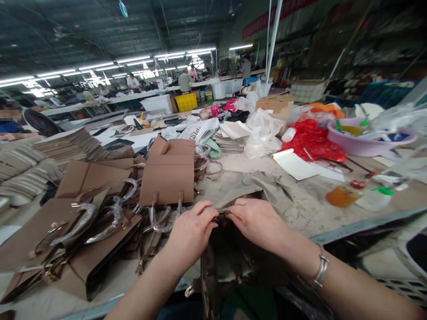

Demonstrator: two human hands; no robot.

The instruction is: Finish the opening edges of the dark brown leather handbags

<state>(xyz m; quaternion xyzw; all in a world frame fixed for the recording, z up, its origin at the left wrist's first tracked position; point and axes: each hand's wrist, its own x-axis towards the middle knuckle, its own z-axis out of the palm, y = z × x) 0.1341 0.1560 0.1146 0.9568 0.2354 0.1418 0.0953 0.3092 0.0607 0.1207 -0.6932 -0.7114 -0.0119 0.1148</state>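
My left hand [193,229] and my right hand [255,222] meet at the near edge of the table, fingertips almost touching. Both pinch the upper edge of a dark brown bag piece [260,260], which hangs open below them toward my lap. Its inside is in shadow, and the exact seam under my fingers is hidden. Grey-beige lining cloth [247,189] spreads from it onto the table beyond. Left of my left hand lies a brown handbag [168,175] with plastic-wrapped handles [160,220].
More brown bags [100,249] are heaped at left, beside stacked panels [71,146]. At right stand a jar of amber liquid [343,195], a notepad [296,164], glasses [333,163], a red plastic bag [310,138] and a lilac basin [353,140]. People work at far benches.
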